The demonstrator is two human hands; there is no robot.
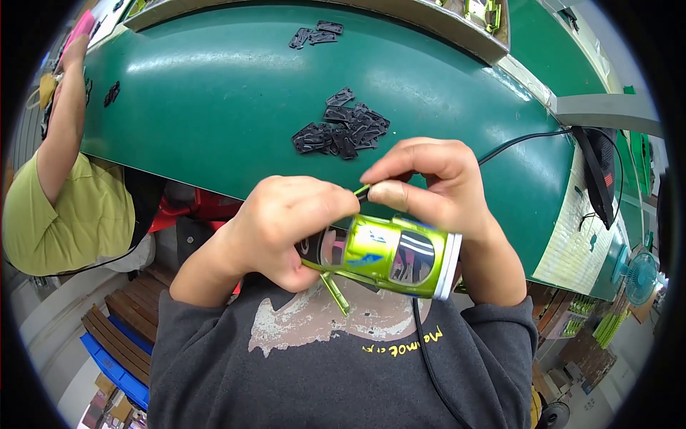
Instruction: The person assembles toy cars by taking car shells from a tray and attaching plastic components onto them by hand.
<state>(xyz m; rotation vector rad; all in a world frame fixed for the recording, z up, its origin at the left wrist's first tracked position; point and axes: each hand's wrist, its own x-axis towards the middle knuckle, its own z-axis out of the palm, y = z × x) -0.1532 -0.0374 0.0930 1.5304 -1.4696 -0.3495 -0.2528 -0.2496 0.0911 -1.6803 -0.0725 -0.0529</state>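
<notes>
My left hand [286, 218] is wrapped around the front of a shiny lime-green toy car body [368, 247], held in front of my chest above the table's near edge. The car has dark clear windows, blue markings and a white rear end pointing right. On the side toward me, one green door [334, 294] sticks out open. On the far side, my right hand [432, 179] pinches the other green door [363, 191] between thumb and index finger. The fingers cover most of that door, and a small dark piece shows beside it.
A pile of small black plastic parts [343, 132] lies on the green table [214, 107], with a few more black parts [318, 34] farther back. A box [400, 18] stands at the far edge. At left sits a co-worker in a yellow-green shirt [68, 214]. A black cable [525, 137] crosses at right.
</notes>
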